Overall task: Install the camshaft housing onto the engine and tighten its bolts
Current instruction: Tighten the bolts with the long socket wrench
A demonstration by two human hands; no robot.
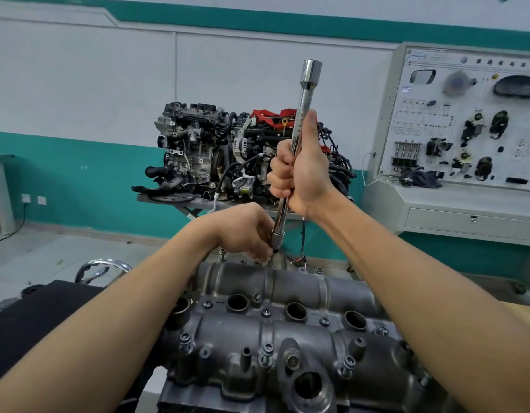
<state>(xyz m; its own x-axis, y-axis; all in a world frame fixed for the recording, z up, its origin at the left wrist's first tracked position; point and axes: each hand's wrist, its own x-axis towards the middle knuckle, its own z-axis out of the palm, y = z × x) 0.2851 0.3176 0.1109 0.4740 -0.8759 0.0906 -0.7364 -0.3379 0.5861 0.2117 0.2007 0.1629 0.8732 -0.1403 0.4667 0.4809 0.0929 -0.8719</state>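
Observation:
The grey cast camshaft housing [287,338] lies on the engine at the bottom centre, with several bolts standing in its flanges. A long chrome extension bar [301,114] stands almost upright over the housing's far edge. My right hand [299,171] grips the bar around its middle. Lower down, my left hand [245,231] pinches the socket end [277,238] of the bar with curled fingertips, just above a bolt [271,263] on the far flange. The bit's tip is partly hidden by my fingers.
A complete engine [242,153] sits on a metal stand behind the work. A white training panel [466,120] with car parts stands at the right. A black mat [49,317] and a chrome ring [104,268] lie at the left.

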